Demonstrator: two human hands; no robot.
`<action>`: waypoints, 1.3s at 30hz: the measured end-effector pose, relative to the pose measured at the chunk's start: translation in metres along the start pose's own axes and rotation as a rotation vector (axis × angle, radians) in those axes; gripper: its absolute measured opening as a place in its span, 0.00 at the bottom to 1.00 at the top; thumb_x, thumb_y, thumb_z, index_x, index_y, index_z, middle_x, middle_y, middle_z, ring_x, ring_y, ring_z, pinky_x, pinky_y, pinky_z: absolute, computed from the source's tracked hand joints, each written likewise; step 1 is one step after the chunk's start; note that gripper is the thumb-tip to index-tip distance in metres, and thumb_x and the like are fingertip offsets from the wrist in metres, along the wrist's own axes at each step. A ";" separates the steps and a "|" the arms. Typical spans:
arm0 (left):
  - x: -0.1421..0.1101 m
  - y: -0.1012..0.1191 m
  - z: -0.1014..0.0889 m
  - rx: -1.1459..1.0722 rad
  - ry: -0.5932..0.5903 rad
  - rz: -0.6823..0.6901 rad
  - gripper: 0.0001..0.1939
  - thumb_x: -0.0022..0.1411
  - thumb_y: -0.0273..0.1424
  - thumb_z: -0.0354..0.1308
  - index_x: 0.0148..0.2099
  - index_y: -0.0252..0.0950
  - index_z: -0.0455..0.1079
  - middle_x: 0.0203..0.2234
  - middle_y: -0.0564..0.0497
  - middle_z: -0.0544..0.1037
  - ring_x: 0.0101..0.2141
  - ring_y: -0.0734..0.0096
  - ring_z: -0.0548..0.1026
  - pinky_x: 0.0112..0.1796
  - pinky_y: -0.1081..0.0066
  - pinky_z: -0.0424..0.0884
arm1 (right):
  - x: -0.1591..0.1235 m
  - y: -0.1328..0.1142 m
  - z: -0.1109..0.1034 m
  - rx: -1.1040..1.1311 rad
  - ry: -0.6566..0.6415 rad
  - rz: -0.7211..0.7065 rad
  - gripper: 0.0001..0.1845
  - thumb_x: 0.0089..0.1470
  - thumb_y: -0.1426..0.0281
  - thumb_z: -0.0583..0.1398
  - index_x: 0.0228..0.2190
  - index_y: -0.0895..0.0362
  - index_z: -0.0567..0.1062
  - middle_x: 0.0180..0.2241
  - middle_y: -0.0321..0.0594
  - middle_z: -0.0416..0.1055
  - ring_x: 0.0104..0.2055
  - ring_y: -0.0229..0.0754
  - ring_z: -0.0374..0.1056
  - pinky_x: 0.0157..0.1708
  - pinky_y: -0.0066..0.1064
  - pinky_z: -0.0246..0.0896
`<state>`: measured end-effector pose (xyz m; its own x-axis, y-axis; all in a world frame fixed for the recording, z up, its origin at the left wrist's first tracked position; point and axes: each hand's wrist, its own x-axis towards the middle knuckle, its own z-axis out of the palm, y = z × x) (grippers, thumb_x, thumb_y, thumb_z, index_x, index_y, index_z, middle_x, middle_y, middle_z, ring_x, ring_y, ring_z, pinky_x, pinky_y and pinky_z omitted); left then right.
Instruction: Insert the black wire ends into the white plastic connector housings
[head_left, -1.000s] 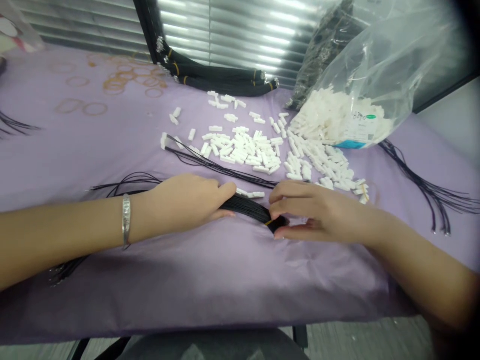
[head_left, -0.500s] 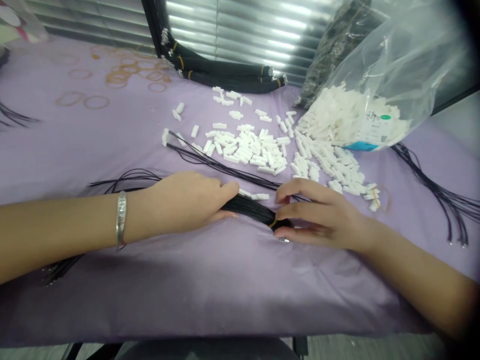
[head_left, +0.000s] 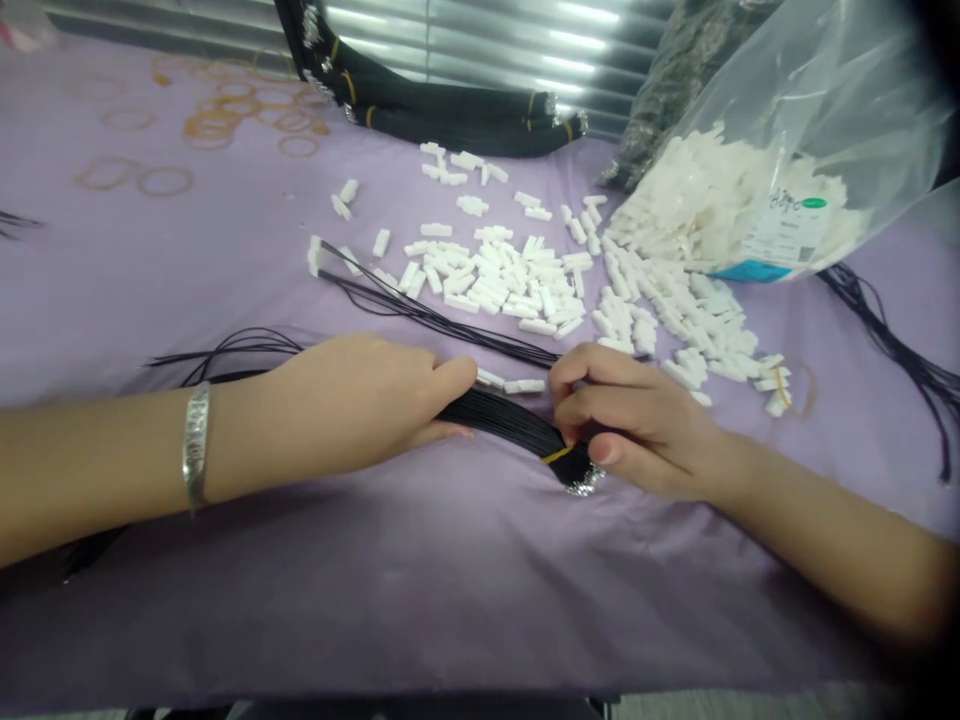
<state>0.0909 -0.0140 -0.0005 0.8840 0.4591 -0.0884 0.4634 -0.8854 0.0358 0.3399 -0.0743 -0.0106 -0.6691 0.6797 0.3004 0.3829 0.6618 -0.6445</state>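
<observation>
My left hand point(head_left: 367, 400) is closed round a thick bundle of black wires point(head_left: 502, 420). A yellow rubber band point(head_left: 556, 455) circles the bundle near its right end, where bare silvery tips point(head_left: 585, 485) show. My right hand point(head_left: 637, 420) has curled fingers at this end, with fingertips on the wires by the band and the thumb on the far side of the tips. Behind both hands lies a thinner set of black wires point(head_left: 450, 325), its left end in a white connector point(head_left: 315, 256). Two white connector pieces point(head_left: 523, 386) lie just behind the bundle.
Many loose white connectors point(head_left: 495, 280) are scattered on the purple cloth point(head_left: 337, 590). A clear bag point(head_left: 787, 210) of them spills at the right. Banded black wire bundles point(head_left: 450, 115) lie along the blinds. Rubber bands point(head_left: 225, 115) lie at back left, and more wires point(head_left: 892, 325) at right.
My right thumb has lifted off the bundle's end, uncovering the silvery tips and more of the rubber band. My left hand keeps its hold. The view has shifted slightly.
</observation>
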 end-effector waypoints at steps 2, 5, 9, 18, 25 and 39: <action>0.000 -0.001 0.000 -0.006 0.003 0.001 0.14 0.63 0.44 0.52 0.35 0.38 0.66 0.20 0.49 0.73 0.17 0.63 0.68 0.20 0.68 0.45 | 0.000 -0.001 0.002 0.022 0.012 0.041 0.26 0.64 0.55 0.45 0.27 0.60 0.69 0.34 0.43 0.58 0.35 0.37 0.58 0.36 0.31 0.58; 0.001 -0.003 0.000 -0.039 -0.007 -0.016 0.14 0.63 0.44 0.53 0.35 0.39 0.65 0.21 0.49 0.74 0.17 0.65 0.68 0.20 0.68 0.45 | -0.002 0.000 0.003 0.038 -0.004 0.019 0.27 0.64 0.55 0.44 0.23 0.59 0.67 0.35 0.42 0.57 0.35 0.38 0.57 0.37 0.31 0.57; 0.002 -0.004 -0.001 -0.077 -0.052 -0.050 0.13 0.63 0.43 0.52 0.36 0.39 0.66 0.24 0.50 0.76 0.17 0.67 0.68 0.20 0.69 0.45 | -0.006 0.001 0.000 0.066 -0.016 0.027 0.25 0.62 0.54 0.47 0.23 0.58 0.66 0.37 0.43 0.58 0.37 0.39 0.59 0.37 0.32 0.58; 0.002 -0.004 -0.003 -0.086 -0.066 -0.063 0.09 0.61 0.40 0.54 0.37 0.39 0.66 0.23 0.51 0.75 0.17 0.67 0.68 0.20 0.69 0.50 | 0.002 -0.009 0.002 0.231 0.135 0.347 0.02 0.59 0.72 0.57 0.33 0.55 0.69 0.39 0.38 0.62 0.43 0.37 0.61 0.44 0.29 0.58; 0.000 -0.007 0.001 -0.084 0.011 -0.016 0.06 0.60 0.37 0.56 0.36 0.40 0.66 0.23 0.51 0.76 0.16 0.67 0.70 0.17 0.69 0.52 | -0.004 0.003 0.001 0.529 0.207 0.448 0.05 0.60 0.70 0.55 0.32 0.55 0.70 0.41 0.40 0.62 0.43 0.40 0.62 0.47 0.33 0.57; -0.001 -0.007 0.010 -0.058 0.113 -0.024 0.12 0.61 0.42 0.50 0.34 0.40 0.68 0.20 0.54 0.75 0.15 0.73 0.70 0.17 0.72 0.55 | 0.001 0.007 0.000 0.800 0.283 0.368 0.06 0.47 0.71 0.56 0.21 0.56 0.67 0.35 0.41 0.63 0.43 0.43 0.62 0.49 0.40 0.57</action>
<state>0.0864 -0.0084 -0.0108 0.8724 0.4882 0.0227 0.4844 -0.8699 0.0926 0.3415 -0.0689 -0.0143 -0.3718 0.9254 0.0732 -0.0839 0.0450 -0.9955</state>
